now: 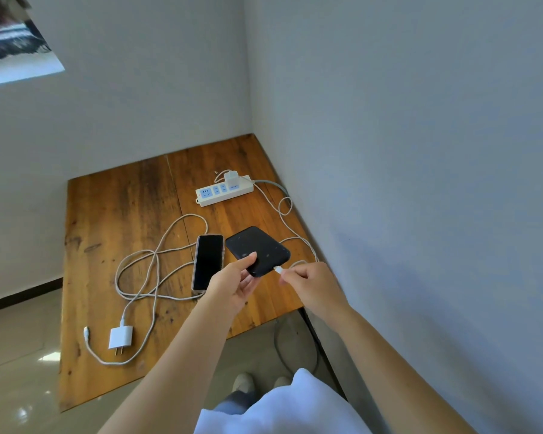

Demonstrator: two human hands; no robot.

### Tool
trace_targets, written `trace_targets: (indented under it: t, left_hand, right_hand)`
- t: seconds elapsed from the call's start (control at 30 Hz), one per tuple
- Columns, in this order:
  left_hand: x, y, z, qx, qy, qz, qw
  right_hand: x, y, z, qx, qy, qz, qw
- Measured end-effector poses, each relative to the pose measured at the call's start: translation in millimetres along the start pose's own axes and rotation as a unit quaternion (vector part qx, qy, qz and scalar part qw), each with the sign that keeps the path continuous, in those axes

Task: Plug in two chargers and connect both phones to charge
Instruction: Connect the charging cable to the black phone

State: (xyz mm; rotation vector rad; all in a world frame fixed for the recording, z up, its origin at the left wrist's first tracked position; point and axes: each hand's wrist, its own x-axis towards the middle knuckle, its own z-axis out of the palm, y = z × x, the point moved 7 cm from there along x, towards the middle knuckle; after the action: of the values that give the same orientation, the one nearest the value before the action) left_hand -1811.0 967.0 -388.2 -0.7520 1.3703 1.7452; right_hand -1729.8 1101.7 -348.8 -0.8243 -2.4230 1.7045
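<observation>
My left hand (237, 278) holds a black-cased phone (260, 249) by its near edge, lifted just above the wooden table (113, 214). My right hand (307, 281) pinches the white cable plug (279, 270), whose tip sits right at the phone's bottom port. That cable (284, 211) runs back to a white charger (232, 179) plugged into the white power strip (223, 191). A second phone (208, 261) lies screen up to the left. A second white charger (120, 338) lies unplugged near the table's front left, its long cable (151, 264) looped over the table.
The table stands in a corner, with white walls behind and close on the right. The power strip's grey cord (278, 336) hangs off the table's right front edge to the tiled floor. My shoes (243, 382) show below.
</observation>
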Motion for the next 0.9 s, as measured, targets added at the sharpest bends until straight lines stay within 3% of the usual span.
trace_targets:
  t: [0.37, 0.9]
  left_hand:
    - [5, -3, -1, 0.03, 0.026, 0.024, 0.999]
    - [8, 4, 12, 0.039, -0.013, 0.033, 0.999]
  right_hand:
    - [-3, 5, 5, -0.016, 0.021, 0.028, 0.999]
    - [1, 2, 0, 0.028, 0.051, 0.023, 0.998]
